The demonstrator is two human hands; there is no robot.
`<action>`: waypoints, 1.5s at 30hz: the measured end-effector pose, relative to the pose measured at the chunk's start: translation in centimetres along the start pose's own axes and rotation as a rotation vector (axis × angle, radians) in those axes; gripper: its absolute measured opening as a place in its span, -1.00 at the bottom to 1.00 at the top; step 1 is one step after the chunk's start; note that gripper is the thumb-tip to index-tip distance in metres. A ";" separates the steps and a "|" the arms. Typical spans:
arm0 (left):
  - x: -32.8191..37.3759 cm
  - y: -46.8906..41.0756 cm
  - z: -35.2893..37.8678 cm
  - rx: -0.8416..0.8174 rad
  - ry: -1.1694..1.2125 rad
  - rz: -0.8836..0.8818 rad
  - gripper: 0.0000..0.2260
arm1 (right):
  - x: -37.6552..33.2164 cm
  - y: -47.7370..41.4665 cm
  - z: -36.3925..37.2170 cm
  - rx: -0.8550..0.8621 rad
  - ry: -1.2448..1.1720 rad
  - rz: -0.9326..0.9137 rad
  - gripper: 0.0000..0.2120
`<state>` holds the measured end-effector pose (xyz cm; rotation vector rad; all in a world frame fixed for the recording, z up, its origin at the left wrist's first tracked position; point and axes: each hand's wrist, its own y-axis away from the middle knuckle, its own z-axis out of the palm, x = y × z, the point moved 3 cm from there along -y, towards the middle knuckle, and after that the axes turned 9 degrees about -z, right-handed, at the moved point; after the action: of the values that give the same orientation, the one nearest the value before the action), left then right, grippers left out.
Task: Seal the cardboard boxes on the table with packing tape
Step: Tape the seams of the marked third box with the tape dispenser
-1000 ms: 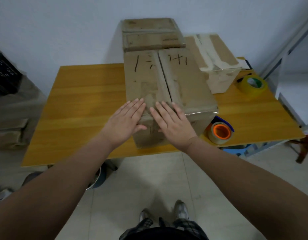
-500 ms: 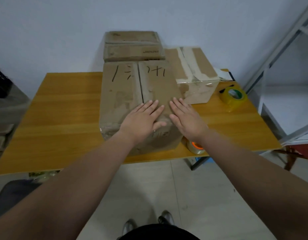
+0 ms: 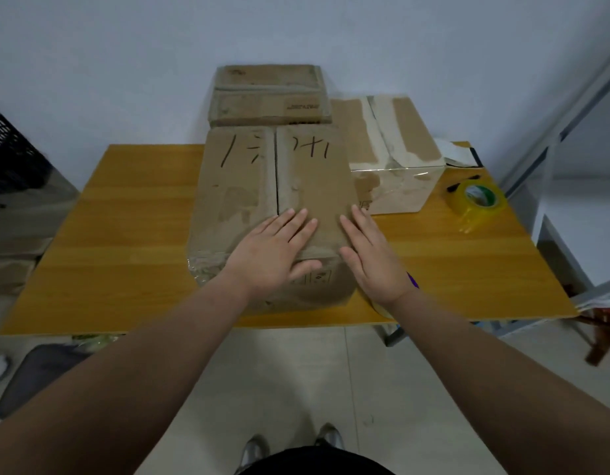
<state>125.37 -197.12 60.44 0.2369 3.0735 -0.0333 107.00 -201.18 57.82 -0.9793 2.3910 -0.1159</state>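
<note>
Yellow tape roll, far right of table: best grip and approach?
Probably hook fingers into the core of the yellow tape roll, thumb on the outer band, coming from above on its near side: the roll is tilted, its opening facing up toward the camera.

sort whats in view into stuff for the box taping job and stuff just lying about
For the job: front box, left hand and right hand on it; taped box; flat box at the back; yellow tape roll; table.
Lying about: black crate; metal frame; dark mat on the floor.
</note>
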 end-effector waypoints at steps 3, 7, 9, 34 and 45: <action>0.4 0.0 -0.5 -0.025 0.001 -0.006 -0.33 | 0.4 0.3 -0.1 -0.054 0.126 -0.106 -0.34; 2.1 -0.8 -1.5 0.034 -0.066 -0.029 -0.35 | 0.5 0.7 -0.1 0.036 -0.130 0.017 -0.34; 3.4 -1.9 -1.7 0.074 -0.088 0.013 -0.36 | -0.4 0.1 0.4 0.167 -0.387 0.206 -0.35; -8.9 7.6 0.5 0.115 -0.064 -0.035 -0.49 | -0.6 -0.1 1.6 0.474 0.151 0.313 -0.45; -14.7 7.6 0.7 0.077 -0.066 0.064 -0.25 | -6.3 -0.7 5.7 0.594 -0.331 1.151 -0.18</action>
<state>141.12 -191.88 60.47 0.3303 2.9999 -0.1537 114.11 -196.80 56.06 0.6294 2.0494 -0.1870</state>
